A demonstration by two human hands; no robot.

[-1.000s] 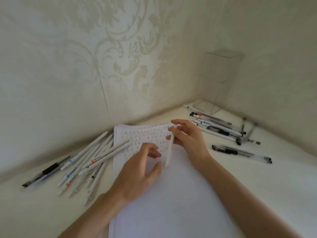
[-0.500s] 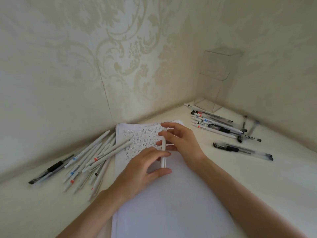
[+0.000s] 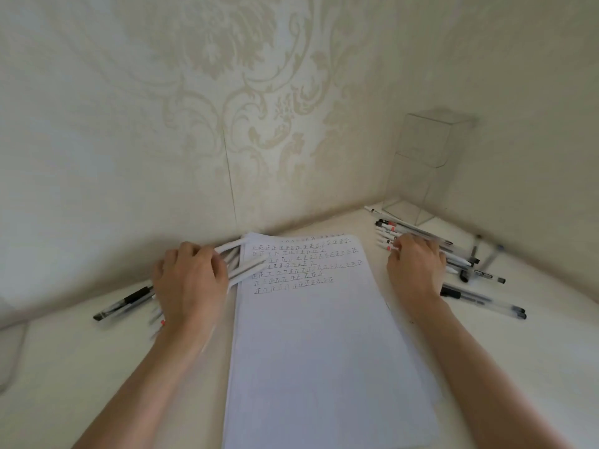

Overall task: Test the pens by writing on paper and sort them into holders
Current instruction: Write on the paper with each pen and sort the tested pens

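One paper pad lies on the surface. Two hands, fingers curled, cover pens: left hand on white pens at nine o'clock, right hand on mixed pens at two. I cannot tell if either grips. One clear holder stands at one.

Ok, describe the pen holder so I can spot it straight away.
Start at the sheet of paper and look to the far right corner where the two walls meet. There, behind the pens by the right hand, stands the holder: the only tall, upright thing, a see-through box.
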